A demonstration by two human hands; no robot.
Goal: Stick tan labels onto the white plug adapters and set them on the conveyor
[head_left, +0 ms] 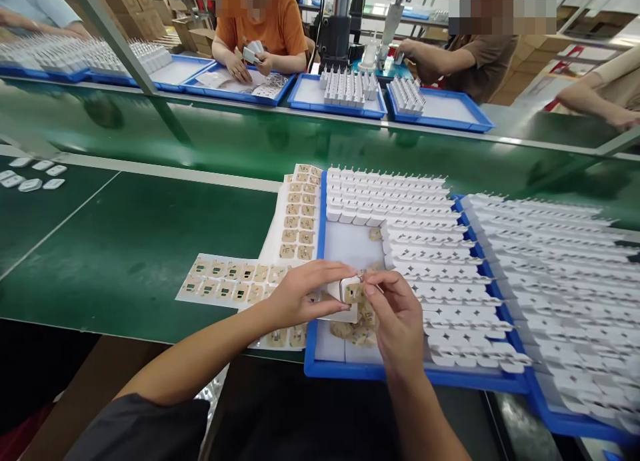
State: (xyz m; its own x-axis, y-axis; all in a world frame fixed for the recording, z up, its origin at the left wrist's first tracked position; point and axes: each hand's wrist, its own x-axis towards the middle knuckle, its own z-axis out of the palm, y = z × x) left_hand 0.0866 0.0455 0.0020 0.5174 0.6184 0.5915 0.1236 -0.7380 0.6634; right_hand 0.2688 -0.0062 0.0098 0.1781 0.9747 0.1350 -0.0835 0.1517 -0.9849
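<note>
My left hand [305, 291] pinches a small white plug housing [349, 289] between thumb and fingers, over the near left corner of a blue tray [400, 373]. My right hand [395, 318] presses a small tan label [354, 292] onto the housing's face with thumb and forefinger. The tray holds several rows of white housings [425, 248] around a bare patch. Sheets of tan labels [235, 279] lie on the green table to the left of the tray, one sheet [299, 211] leaning on the tray's edge. Loose labels lie in the tray under my hands.
A second blue tray [565, 421] full of white housings adjoins on the right. A green conveyor belt [210, 138] runs across behind. Beyond it, people sit at blue trays [440, 118] of white parts. Several white parts [33, 178] lie far left.
</note>
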